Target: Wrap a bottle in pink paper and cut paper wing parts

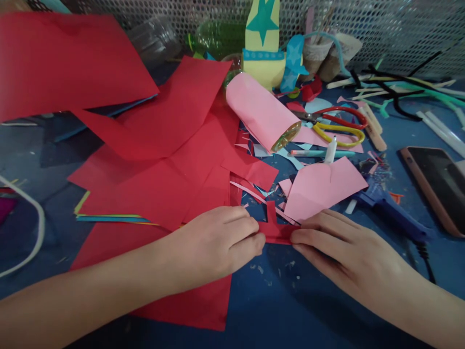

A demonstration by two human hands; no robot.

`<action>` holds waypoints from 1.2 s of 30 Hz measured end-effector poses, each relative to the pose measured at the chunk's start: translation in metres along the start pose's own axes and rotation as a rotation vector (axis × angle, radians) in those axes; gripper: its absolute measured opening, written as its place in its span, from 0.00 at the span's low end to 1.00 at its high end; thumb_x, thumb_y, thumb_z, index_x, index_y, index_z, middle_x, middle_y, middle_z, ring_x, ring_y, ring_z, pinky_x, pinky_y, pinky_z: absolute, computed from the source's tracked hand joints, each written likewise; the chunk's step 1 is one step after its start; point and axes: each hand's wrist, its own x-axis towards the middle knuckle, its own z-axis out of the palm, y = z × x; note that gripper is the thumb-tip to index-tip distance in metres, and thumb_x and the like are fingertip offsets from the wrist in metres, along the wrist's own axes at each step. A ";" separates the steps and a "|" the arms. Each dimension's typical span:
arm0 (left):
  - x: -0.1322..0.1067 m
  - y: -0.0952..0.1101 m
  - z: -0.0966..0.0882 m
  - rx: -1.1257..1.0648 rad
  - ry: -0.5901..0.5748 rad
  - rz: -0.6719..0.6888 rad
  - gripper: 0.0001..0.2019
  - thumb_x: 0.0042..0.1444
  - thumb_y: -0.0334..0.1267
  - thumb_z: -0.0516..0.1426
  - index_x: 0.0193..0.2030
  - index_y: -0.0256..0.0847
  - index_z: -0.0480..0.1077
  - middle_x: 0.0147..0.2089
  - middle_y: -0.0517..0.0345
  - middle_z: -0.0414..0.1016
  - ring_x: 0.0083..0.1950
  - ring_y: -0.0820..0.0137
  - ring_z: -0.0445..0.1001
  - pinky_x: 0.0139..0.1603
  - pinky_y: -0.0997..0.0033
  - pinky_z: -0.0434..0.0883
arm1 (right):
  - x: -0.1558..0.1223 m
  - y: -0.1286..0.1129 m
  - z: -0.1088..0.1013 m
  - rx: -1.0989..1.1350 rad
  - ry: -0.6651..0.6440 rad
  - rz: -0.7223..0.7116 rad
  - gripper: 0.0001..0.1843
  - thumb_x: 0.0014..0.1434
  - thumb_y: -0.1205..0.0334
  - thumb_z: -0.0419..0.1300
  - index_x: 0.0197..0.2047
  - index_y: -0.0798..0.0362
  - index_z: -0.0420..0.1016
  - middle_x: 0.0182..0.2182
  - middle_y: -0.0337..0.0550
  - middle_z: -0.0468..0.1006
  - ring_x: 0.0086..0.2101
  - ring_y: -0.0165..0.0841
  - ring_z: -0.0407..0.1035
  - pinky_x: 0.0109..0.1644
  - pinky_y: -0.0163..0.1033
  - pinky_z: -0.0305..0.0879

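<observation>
Between my two hands a narrow folded strip of red paper [279, 234] lies on the blue table, with a short red tab standing out from its far side. My left hand [225, 238] has its fingers closed on the strip's left end. The right end is pinched under the fingers of my right hand [336, 242]. Sheets of red paper [145, 184] spread beneath and beyond my left forearm. Just past my right hand lies a piece of pink paper [323, 186], and a bottle wrapped in pink paper [259, 109] rests on its side farther back.
Scissors [337, 123] with red and yellow handles lie among paper scraps. To the right are a blue glue gun [394, 213] with a cord and a phone [436, 186]. Pipe cleaners [395, 89] and a green bottle [221, 39] sit by the perforated metal panel [399, 29].
</observation>
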 end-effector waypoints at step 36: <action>0.000 0.006 0.000 0.064 0.010 -0.024 0.19 0.66 0.23 0.42 0.38 0.33 0.74 0.34 0.55 0.75 0.36 0.68 0.71 0.40 0.69 0.72 | 0.006 -0.003 0.002 -0.061 0.065 -0.027 0.08 0.68 0.70 0.51 0.42 0.55 0.71 0.34 0.45 0.79 0.36 0.33 0.73 0.44 0.39 0.72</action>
